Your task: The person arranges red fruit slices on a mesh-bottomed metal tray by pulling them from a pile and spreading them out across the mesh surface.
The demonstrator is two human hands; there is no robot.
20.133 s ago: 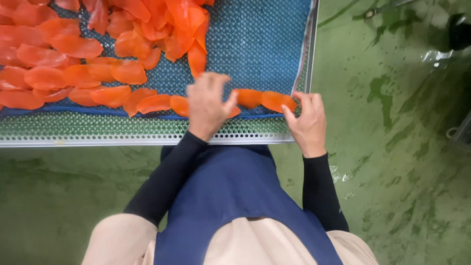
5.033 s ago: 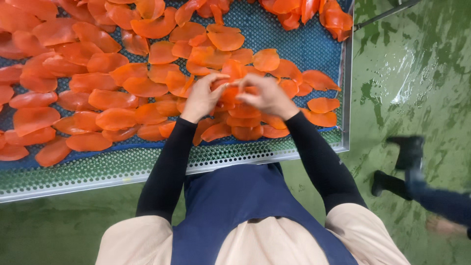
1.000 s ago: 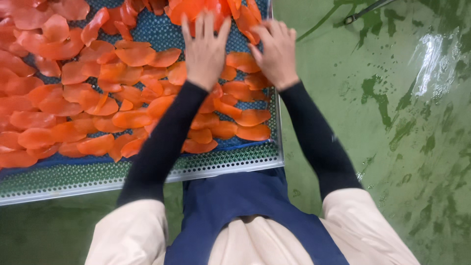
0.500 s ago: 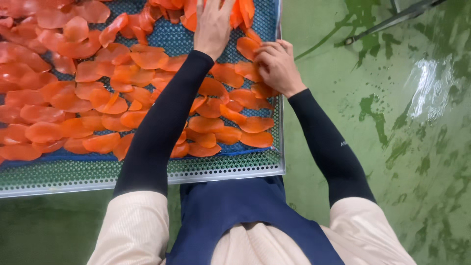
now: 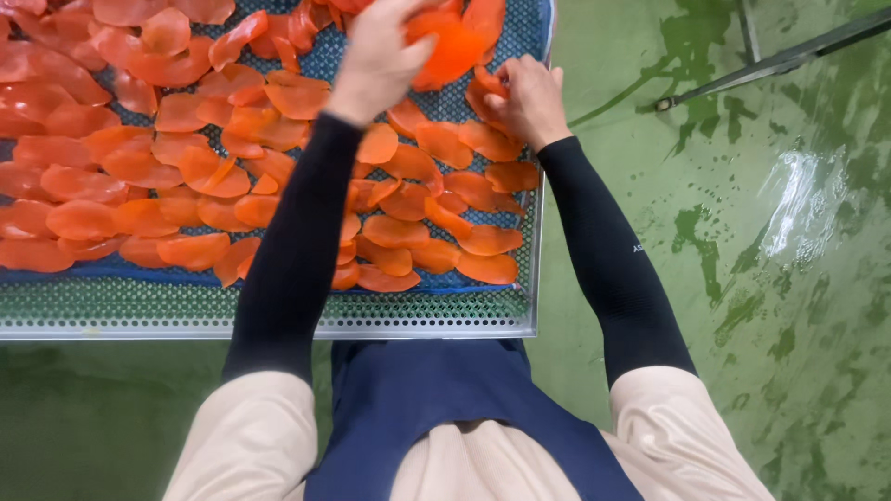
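1. Tray (image 5: 278, 317) — perforated metal, rectangular, lined with a blue mesh sheet (image 5: 520, 28); its right rim stands beside a wet green floor (image 5: 742, 278).
2. Orange slices (image 5: 186, 167) — thin, translucent, laid flat in rough overlapping rows across most of the mesh. The far right corner is the loosest patch, with bare mesh showing between pieces.
3. Left hand (image 5: 385, 51) — raised above the far part of the tray, fingers curled round a bunch of slices (image 5: 445, 46); grasping, not released. How many pieces are in the bunch cannot be told.
4. Right hand (image 5: 529, 97) — low at the tray's far right corner, fingertips pinched on a single slice (image 5: 487, 88) that lies on or just above the mesh. Whether that piece is fully lifted cannot be told.
5. Sleeves and apron (image 5: 436, 408) — black sleeves, dark blue apron, person standing at the near edge.
6. Step in hand, as a judgement — spreading: the left hand serves as the supply, and the right hand places pieces one at a time in the sparse corner.
7. Next move calls for, as a judgement, the right hand to flatten its piece clear of the rim, then take another from the left hand's bunch without dragging neighbours out of line.
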